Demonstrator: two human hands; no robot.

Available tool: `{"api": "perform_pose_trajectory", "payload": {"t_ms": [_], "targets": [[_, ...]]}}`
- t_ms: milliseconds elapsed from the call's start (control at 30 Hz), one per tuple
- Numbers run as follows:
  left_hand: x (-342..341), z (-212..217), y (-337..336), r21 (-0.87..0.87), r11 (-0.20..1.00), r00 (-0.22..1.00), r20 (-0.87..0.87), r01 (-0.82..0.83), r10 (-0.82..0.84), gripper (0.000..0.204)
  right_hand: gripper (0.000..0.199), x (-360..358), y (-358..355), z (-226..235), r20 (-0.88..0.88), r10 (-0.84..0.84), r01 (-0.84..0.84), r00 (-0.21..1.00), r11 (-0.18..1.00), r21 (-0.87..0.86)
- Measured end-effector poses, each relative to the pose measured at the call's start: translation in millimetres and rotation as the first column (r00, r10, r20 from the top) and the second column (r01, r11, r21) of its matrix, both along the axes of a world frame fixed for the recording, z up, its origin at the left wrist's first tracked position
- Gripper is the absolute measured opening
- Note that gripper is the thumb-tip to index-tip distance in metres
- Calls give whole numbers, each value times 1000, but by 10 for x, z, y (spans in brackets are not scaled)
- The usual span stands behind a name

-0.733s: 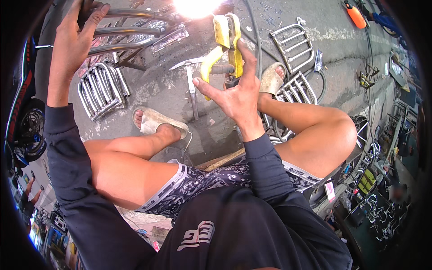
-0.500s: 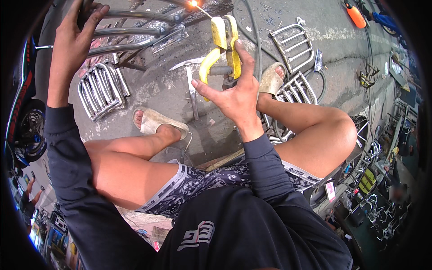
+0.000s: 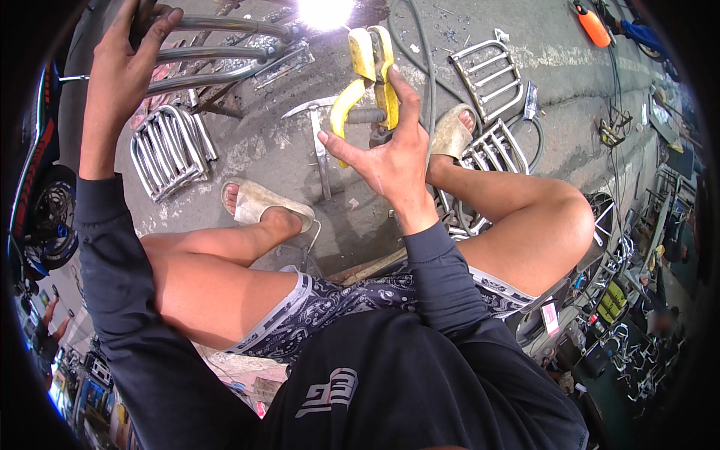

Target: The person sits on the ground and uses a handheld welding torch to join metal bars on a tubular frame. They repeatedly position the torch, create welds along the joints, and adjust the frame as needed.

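Biggest thing up top is the bent steel tube frame (image 3: 217, 52), w/ a welding arc (image 3: 325, 11) glaring white at its right end, so the weld looks mid-run to me, not finished. Left of the arc, left hand (image 3: 124, 71) has its grip clenched round the frame's top tube, steadying it. Just below-right of the arc, right hand (image 3: 386, 150) holds the yellow electrode holder (image 3: 369, 75), fingers closed on the handles, index & thumb sticking out loose; holder tip points up at the arc. Below-left of the arc a finished-looking tube rack (image 3: 169, 146) lies on the concrete floor (image 3: 262, 142), two more racks (image 3: 491, 79) off to the right, so some pieces seem done already. Chipping hammer (image 3: 319, 142) lies untouched below the arc, so slag cleanup prob still left. Tan sandal (image 3: 262, 202) sits lower still.
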State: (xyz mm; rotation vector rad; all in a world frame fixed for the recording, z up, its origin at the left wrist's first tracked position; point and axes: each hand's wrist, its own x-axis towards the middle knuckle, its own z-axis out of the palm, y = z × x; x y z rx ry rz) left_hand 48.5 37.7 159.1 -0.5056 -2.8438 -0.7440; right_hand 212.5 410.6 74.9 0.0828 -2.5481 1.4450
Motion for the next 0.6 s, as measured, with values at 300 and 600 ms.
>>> {"api": "perform_pose_trajectory", "payload": {"t_ms": [300, 600], "targets": [[19, 22, 42, -32, 999, 999, -35, -32, 31, 56, 117, -3, 3, -13, 19, -2, 2, 1000, 1000, -8], [9, 1, 32, -21, 999, 999, -36, -38, 37, 58, 117, -22, 12, -7, 44, -1, 1, 999, 1000, -13]]}}
